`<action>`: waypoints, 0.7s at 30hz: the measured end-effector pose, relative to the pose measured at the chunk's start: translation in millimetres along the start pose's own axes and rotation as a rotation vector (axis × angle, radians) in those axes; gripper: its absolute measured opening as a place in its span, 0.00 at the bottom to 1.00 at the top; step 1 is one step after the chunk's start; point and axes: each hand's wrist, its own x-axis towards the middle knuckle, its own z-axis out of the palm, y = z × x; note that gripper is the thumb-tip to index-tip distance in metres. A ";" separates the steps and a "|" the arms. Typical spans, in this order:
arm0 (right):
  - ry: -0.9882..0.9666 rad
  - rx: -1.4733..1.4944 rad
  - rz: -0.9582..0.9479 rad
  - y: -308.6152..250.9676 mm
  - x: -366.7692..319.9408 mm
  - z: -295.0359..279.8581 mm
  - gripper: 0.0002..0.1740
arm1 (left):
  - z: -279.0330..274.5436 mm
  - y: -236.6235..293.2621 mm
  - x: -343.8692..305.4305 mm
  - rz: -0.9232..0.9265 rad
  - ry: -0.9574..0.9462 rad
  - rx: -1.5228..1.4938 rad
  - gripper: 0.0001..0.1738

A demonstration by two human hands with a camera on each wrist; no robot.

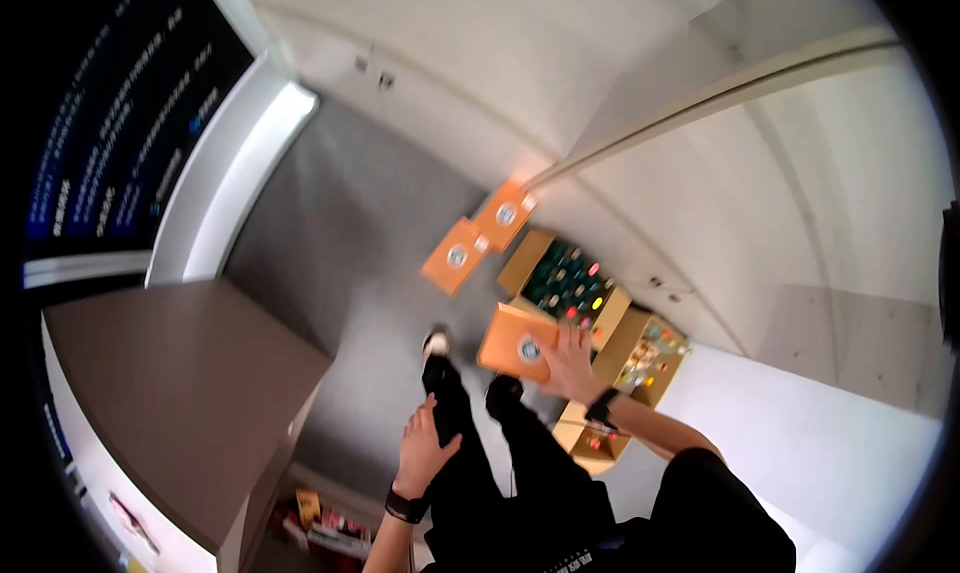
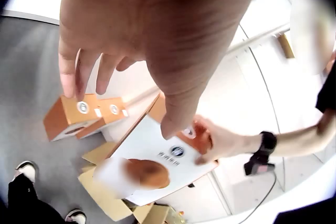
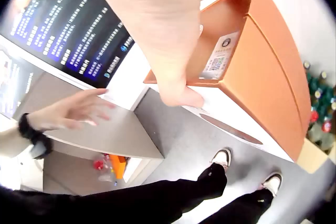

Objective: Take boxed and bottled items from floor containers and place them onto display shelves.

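My right hand grips an orange box by its top edge, thumb on one side and fingers on the other. The box hangs tilted in front of my legs. Its white face, with a round dark logo and a brown picture, shows in the left wrist view. A white label with a square code is visible on its orange side in the right wrist view. My left hand is held in the air over my leg, away from the box, fingers loosely spread and holding nothing.
Two similar orange boxes stand on the grey floor ahead. Right of them, an open carton holds several green bottle-like items with coloured tops, beside another carton of small items. A brown-topped cabinet and a screen are at left.
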 end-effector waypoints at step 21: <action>0.111 0.435 0.099 72.2 -349.7 -380.7 0.59 | -63.7 390.4 9.5 1.100 -0.868 -0.154 0.68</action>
